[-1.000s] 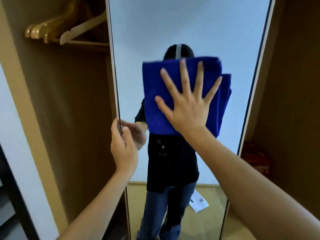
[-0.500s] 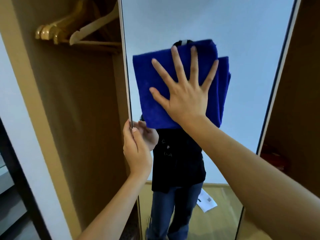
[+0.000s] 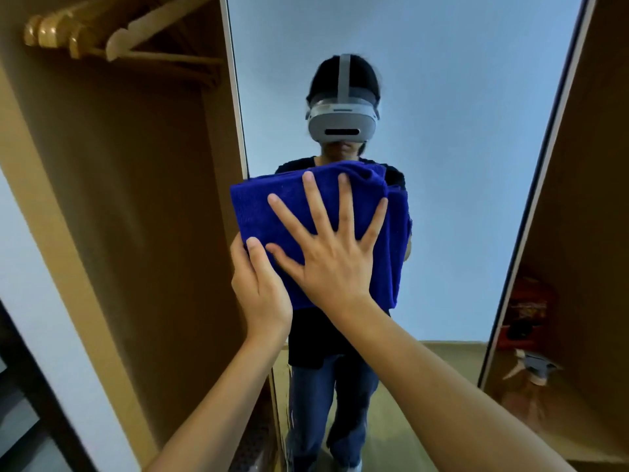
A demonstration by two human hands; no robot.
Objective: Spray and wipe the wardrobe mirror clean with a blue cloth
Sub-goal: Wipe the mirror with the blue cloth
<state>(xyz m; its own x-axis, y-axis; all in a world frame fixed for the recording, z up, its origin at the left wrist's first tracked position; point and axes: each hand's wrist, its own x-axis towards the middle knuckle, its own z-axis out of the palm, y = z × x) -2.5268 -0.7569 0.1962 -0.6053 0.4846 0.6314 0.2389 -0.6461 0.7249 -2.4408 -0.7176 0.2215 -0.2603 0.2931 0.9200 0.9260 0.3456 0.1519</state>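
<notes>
The open wardrobe compartment on the left of the frame holds wooden hangers on a rail in the upper left; the compartment on the right edge holds a red-and-orange package and, below it, what looks like a spray bottle lying at a tilt, too blurred to tell more. The mirror stands tall and narrow through the centre, its long axis vertical, its top leaning slightly toward the upper right. The blue cloth, folded, lies flat against the glass at mid-frame, a little wider than tall. The right hand presses it with fingers spread wide and straight, pointing up. The left hand grips the mirror's left edge with fingers curled round it, thumb lying on the cloth's lower left corner. Compared with half a second ago, the cloth and right hand sit lower on the glass, the cloth's top edge is bunched, and the reflected headset is now uncovered in the upper centre.
</notes>
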